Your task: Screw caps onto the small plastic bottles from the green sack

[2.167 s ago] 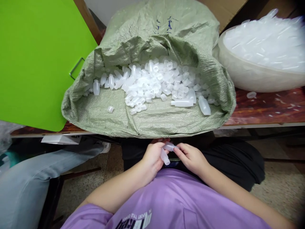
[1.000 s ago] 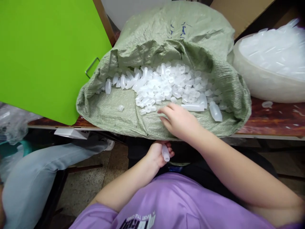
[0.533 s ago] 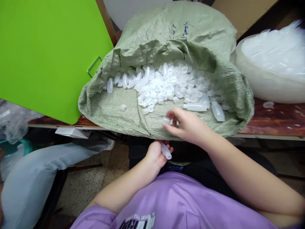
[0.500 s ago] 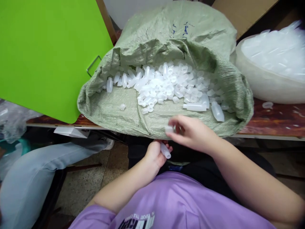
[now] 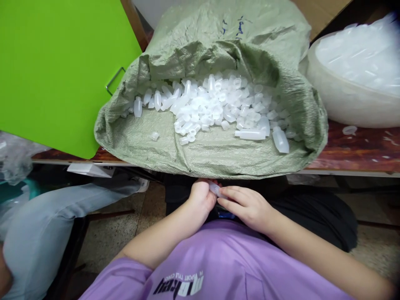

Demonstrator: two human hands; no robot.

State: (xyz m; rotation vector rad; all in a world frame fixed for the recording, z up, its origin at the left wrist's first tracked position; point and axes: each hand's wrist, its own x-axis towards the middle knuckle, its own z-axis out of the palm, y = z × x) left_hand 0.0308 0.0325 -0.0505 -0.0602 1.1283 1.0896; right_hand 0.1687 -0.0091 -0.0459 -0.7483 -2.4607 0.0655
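My left hand (image 5: pixel 201 196) is wrapped round a small translucent white plastic tube (image 5: pixel 214 188), held low in front of the sack's lip. At the tube's near end, the fingers of my right hand (image 5: pixel 245 204) are pinched together on a small white plastic piece, mostly hidden under the fingertips. Just beyond both hands lies the open mouth of a green woven sack (image 5: pixel 215 160). Inside it is a heap of small white plastic pieces (image 5: pixel 215 104), some bottle-shaped. One small bottle (image 5: pixel 280 139) lies near the right side of the mouth.
A bright green board (image 5: pixel 59 75) with a wire handle stands at the left. To the right, a large pale bowl (image 5: pixel 346 98) is piled with white plastic pieces. A ring-like piece (image 5: pixel 349 130) lies on the table (image 5: pixel 359 156). Another person's jeans-clad leg (image 5: pixel 40 233) is at lower left.
My right hand has come down from over the sack's lip to the tube's end, carrying the small white piece. My left hand stays low with the tube. The view has shifted slightly.
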